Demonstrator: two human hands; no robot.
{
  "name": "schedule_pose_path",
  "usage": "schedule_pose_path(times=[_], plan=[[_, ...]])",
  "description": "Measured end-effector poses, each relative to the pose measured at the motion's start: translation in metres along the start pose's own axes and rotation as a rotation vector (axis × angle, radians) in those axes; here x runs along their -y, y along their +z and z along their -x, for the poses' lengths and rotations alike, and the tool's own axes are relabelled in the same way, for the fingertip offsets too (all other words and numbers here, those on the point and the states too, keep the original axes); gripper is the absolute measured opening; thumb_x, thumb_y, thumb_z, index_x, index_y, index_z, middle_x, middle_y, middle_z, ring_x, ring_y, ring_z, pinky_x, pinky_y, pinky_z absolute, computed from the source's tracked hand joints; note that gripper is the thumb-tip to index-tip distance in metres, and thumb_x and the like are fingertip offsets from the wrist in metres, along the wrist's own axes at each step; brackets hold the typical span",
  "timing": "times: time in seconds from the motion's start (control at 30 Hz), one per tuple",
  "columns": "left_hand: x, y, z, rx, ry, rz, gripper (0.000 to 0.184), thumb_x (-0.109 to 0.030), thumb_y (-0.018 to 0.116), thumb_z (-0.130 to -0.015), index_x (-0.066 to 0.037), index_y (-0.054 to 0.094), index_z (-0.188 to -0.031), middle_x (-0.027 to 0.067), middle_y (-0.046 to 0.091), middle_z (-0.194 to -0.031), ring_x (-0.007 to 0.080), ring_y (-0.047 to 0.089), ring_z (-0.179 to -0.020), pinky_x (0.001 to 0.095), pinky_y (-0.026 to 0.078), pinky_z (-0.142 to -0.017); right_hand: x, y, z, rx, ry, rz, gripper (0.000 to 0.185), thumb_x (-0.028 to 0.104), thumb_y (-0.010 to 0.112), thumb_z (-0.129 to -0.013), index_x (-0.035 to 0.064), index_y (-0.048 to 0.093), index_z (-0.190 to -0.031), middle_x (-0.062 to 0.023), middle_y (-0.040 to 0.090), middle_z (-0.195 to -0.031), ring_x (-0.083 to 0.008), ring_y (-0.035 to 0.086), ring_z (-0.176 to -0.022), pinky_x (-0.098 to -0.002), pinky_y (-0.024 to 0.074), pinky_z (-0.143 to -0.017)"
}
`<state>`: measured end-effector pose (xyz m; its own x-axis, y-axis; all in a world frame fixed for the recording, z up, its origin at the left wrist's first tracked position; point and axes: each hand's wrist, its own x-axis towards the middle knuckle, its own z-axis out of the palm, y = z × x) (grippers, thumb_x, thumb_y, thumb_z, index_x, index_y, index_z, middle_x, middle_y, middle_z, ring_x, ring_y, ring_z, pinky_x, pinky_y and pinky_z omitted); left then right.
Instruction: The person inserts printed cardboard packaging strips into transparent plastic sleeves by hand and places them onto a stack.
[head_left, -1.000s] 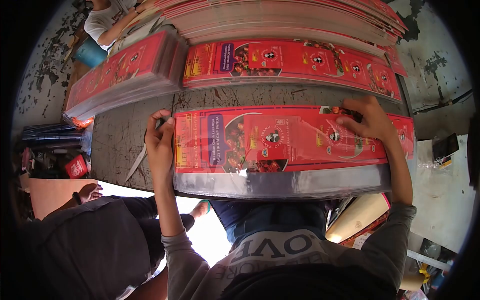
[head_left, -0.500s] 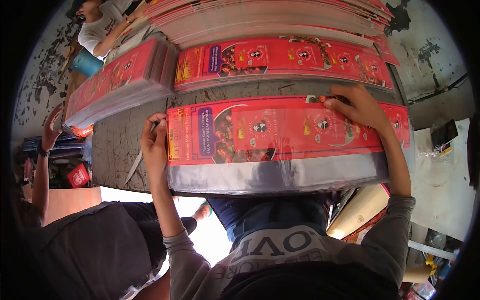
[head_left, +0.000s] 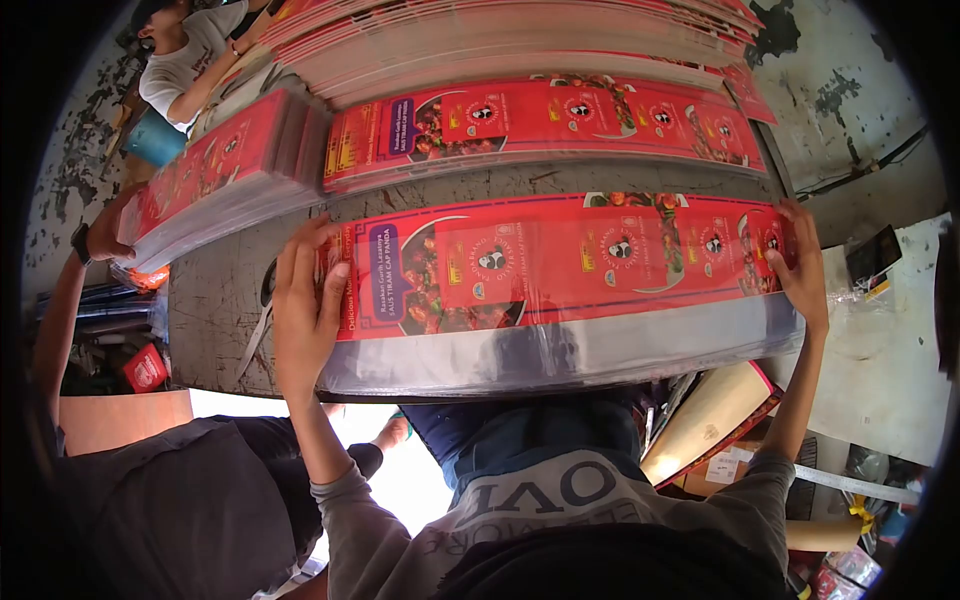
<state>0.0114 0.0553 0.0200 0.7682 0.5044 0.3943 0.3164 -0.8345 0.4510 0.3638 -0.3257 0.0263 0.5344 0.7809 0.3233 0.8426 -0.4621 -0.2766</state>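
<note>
Along the table's near edge (head_left: 210, 345), hands bracketing red banners (head_left: 560, 265), scissors (head_left: 262, 320) leftward.

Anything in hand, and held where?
Front red sheet in clear plastic, by its short ends: left hand at the left, right hand at the right. Pinched or just pressed: can't tell.

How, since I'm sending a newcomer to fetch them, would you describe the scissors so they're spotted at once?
Start at the scratched grey table and find the left hand at the left end of the nearest red printed sheet. The scissors lie just left of that hand. Slim metal blades and a dark handle set them apart from the broad red prints.
</note>
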Motion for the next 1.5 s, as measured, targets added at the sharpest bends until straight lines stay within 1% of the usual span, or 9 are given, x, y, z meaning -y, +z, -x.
schedule_pose_path(times=[0.1, 0.2, 0.27, 0.33, 0.53, 0.93, 1.03, 1.33, 1.5], plan=[[-0.001, 0.005, 0.001, -0.004, 0.001, -0.005, 0.031, -0.019, 0.054, -0.085, -0.003, 0.05, -0.111, 0.0178, 0.049, -0.12, 0.0349, 0.046, -0.112, 0.0394, 0.038, -0.092, 0.006, 0.009, 0.0, -0.059, 0.024, 0.016, 0.047, 0.019, 0.06, -0.075, 0.0015, 0.047, -0.116, -0.018, 0.045, -0.119, -0.034, 0.044, -0.111, -0.0378, 0.0344, -0.095], [0.001, 0.011, 0.004, -0.026, -0.015, 0.008, 0.03, -0.014, 0.056, -0.083, -0.003, 0.051, -0.11, 0.0163, 0.05, -0.119, 0.0342, 0.046, -0.114, 0.0395, 0.038, -0.093, 0.01, 0.013, -0.001, -0.114, 0.07, -0.022, 0.045, 0.017, 0.06, -0.075, 0.0019, 0.048, -0.116, -0.0176, 0.045, -0.119, -0.0334, 0.045, -0.111, -0.0381, 0.0354, -0.094], [0.003, 0.012, 0.004, -0.033, -0.025, 0.032, 0.029, -0.012, 0.057, -0.082, -0.003, 0.051, -0.109, 0.0159, 0.051, -0.119, 0.0339, 0.045, -0.114, 0.0395, 0.038, -0.093, 0.01, 0.013, 0.0, -0.109, 0.154, -0.065, 0.044, 0.016, 0.061, -0.075, 0.0019, 0.049, -0.115, -0.0171, 0.045, -0.118, -0.0328, 0.045, -0.11, -0.0376, 0.0364, -0.093], [0.004, 0.013, 0.004, -0.039, -0.032, 0.048, 0.028, -0.009, 0.057, -0.081, -0.003, 0.052, -0.108, 0.0154, 0.052, -0.117, 0.0336, 0.046, -0.115, 0.039, 0.038, -0.093, 0.005, 0.014, 0.002, -0.118, 0.148, -0.045, 0.043, 0.015, 0.061, -0.075, 0.0019, 0.05, -0.114, -0.0167, 0.046, -0.118, -0.0323, 0.046, -0.11, -0.0373, 0.0371, -0.092], [0.005, 0.015, 0.004, -0.062, -0.065, 0.101, 0.028, -0.007, 0.058, -0.08, -0.004, 0.053, -0.107, 0.0147, 0.053, -0.117, 0.0329, 0.046, -0.115, 0.0382, 0.038, -0.093, 0.003, 0.015, 0.003, -0.129, 0.162, -0.005, 0.041, 0.015, 0.063, -0.074, 0.0016, 0.05, -0.111, -0.016, 0.046, -0.115, -0.0315, 0.046, -0.108, -0.0367, 0.0387, -0.09], [0.011, 0.02, 0.006, -0.091, -0.086, 0.186, 0.027, -0.007, 0.058, -0.08, -0.004, 0.054, -0.107, 0.0137, 0.053, -0.117, 0.0311, 0.047, -0.115, 0.0371, 0.038, -0.093, 0.004, 0.015, 0.002, -0.137, 0.164, -0.011, 0.039, 0.016, 0.063, -0.074, 0.0018, 0.051, -0.109, -0.015, 0.047, -0.112, -0.0304, 0.047, -0.105, -0.0358, 0.0388, -0.088], [0.009, 0.018, 0.006, -0.083, -0.09, 0.165, 0.027, -0.008, 0.058, -0.08, -0.004, 0.054, -0.107, 0.0134, 0.053, -0.117, 0.0306, 0.046, -0.115, 0.0371, 0.038, -0.093, 0.005, 0.016, 0.002, -0.142, 0.157, -0.009, 0.039, 0.016, 0.062, -0.074, 0.0017, 0.051, -0.109, -0.0149, 0.047, -0.111, -0.0305, 0.047, -0.105, -0.0357, 0.0387, -0.088], [0.008, 0.019, 0.007, -0.087, -0.133, 0.211, 0.026, -0.008, 0.056, -0.08, -0.004, 0.054, -0.106, 0.013, 0.053, -0.118, 0.0313, 0.046, -0.115, 0.0377, 0.038, -0.093, 0.006, 0.015, 0.002, -0.146, 0.156, -0.015, 0.04, 0.016, 0.063, -0.074, 0.0016, 0.051, -0.109, -0.0149, 0.047, -0.11, -0.0305, 0.048, -0.103, -0.0352, 0.0392, -0.087], [0.007, 0.018, 0.006, -0.084, -0.099, 0.15, 0.025, -0.007, 0.056, -0.08, -0.003, 0.054, -0.105, 0.0136, 0.052, -0.119, 0.0321, 0.045, -0.116, 0.0384, 0.036, -0.094, 0.008, 0.013, 0.001, -0.16, 0.159, -0.016, 0.041, 0.016, 0.063, -0.073, 0.0009, 0.05, -0.109, -0.0149, 0.047, -0.109, -0.0301, 0.049, -0.101, -0.0347, 0.0399, -0.085]])
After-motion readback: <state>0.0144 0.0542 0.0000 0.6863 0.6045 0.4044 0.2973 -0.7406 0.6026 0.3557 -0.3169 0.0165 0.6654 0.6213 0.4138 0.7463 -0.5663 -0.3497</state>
